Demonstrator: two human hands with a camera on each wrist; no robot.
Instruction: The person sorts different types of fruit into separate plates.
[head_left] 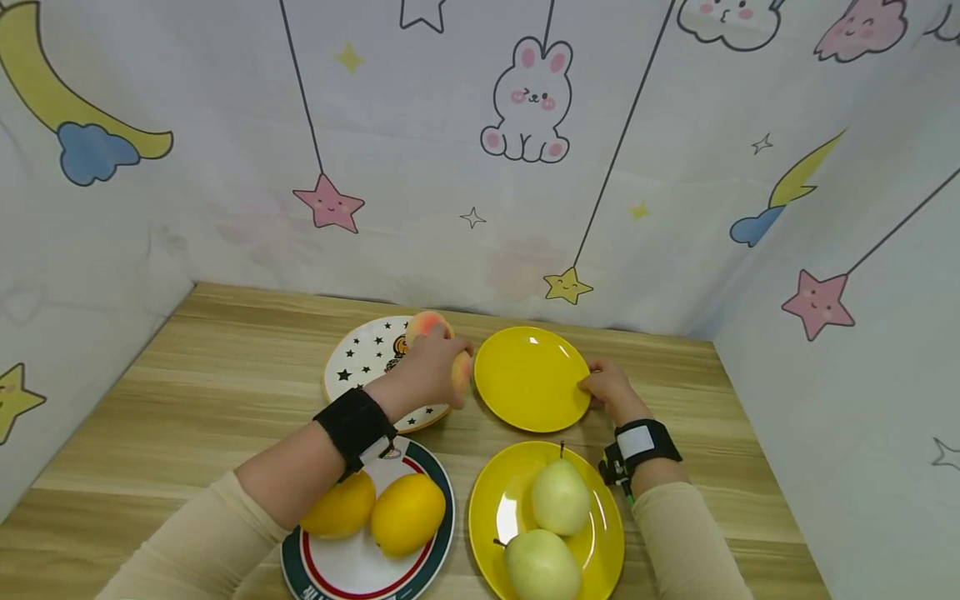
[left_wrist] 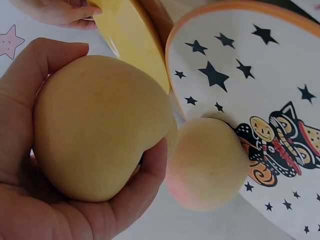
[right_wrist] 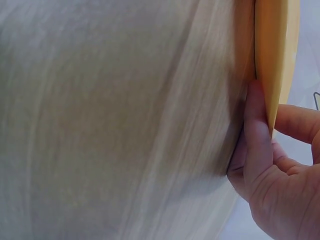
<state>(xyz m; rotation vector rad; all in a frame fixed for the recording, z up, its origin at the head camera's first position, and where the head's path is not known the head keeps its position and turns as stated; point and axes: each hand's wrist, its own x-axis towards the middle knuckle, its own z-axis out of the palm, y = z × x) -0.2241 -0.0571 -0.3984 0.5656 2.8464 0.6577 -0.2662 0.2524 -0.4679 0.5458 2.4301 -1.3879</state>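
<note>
My left hand (head_left: 426,371) grips a peach (left_wrist: 100,127), its fingers and thumb curled round the fruit. It is held over the right side of a white plate (head_left: 358,360) printed with black stars and a cat figure. A second peach (left_wrist: 207,165) sits on that plate, beside the held one in the left wrist view. My right hand (head_left: 611,390) pinches the right rim of an empty yellow plate (head_left: 528,379), which stands to the right of the starred plate. In the right wrist view the thumb and fingers lie on opposite faces of the rim (right_wrist: 272,65).
Nearer me, a white plate with a green and red border (head_left: 442,546) bears two yellow mango-like fruits (head_left: 408,515), partly under my left forearm. Right of it, another yellow plate (head_left: 487,492) holds two pears (head_left: 561,497). A printed cloth (head_left: 420,250) walls the wooden table (head_left: 247,350).
</note>
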